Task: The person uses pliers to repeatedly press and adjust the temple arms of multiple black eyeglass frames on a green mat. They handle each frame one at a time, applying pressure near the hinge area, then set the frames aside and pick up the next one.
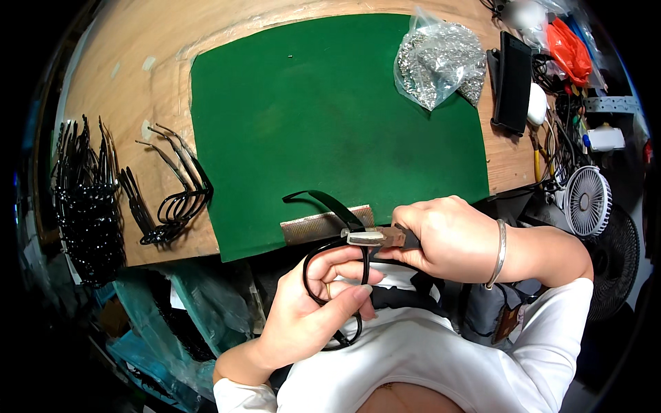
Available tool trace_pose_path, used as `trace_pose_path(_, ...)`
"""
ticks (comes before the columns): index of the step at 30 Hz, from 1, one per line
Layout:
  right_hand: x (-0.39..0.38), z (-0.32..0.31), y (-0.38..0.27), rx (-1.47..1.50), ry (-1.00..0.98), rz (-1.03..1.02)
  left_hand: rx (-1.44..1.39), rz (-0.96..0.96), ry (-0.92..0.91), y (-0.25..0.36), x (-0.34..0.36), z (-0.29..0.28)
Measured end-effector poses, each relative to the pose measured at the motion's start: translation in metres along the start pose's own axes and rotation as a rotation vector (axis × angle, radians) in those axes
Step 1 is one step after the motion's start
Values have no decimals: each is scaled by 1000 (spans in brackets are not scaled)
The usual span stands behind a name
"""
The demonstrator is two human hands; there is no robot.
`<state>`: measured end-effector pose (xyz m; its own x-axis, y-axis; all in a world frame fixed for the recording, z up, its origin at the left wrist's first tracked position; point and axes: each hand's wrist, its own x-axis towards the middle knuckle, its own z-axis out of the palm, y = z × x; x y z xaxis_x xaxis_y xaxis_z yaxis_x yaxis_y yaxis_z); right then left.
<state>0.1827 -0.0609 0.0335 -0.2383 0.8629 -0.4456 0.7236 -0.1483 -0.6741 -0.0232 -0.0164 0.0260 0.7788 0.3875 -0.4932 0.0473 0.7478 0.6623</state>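
A black eyeglass frame (305,274) is gripped by my left hand (303,316), its fingers curled through and around a rim. One temple arm (323,201) sticks up and away over the front edge of the green mat (330,124). Closed around a pair of pliers (392,237) is my right hand (444,237), with a bracelet at the wrist. The metal jaws of the pliers meet the frame where the temple joins the front. Right behind the jaws lies a rough metal strip (303,230) along the mat's edge. The pliers' handles are mostly hidden by my fingers.
On the left, several black eyeglass frames (180,206) stand beside a dense pile of more frames (86,213). A clear plastic bag of small metal parts (437,58) lies at the far right of the mat. Beyond it are a black phone-like device (511,82), cables and a fan (587,199).
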Motion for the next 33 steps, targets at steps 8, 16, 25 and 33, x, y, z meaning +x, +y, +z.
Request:
trace_pose_path(8,9,-25,34,415,-193,-54,-49,28,36,14,6,5)
trace_pose_path(16,27,32,50,51,478,-145,247,123,194,37,-20,-9)
trace_pose_path(25,32,37,37,-1,455,-169,740,360,469,54,0,-108)
trace_pose_path(33,23,26,45,-150,762,-176,2163,798,610,75,1,-180)
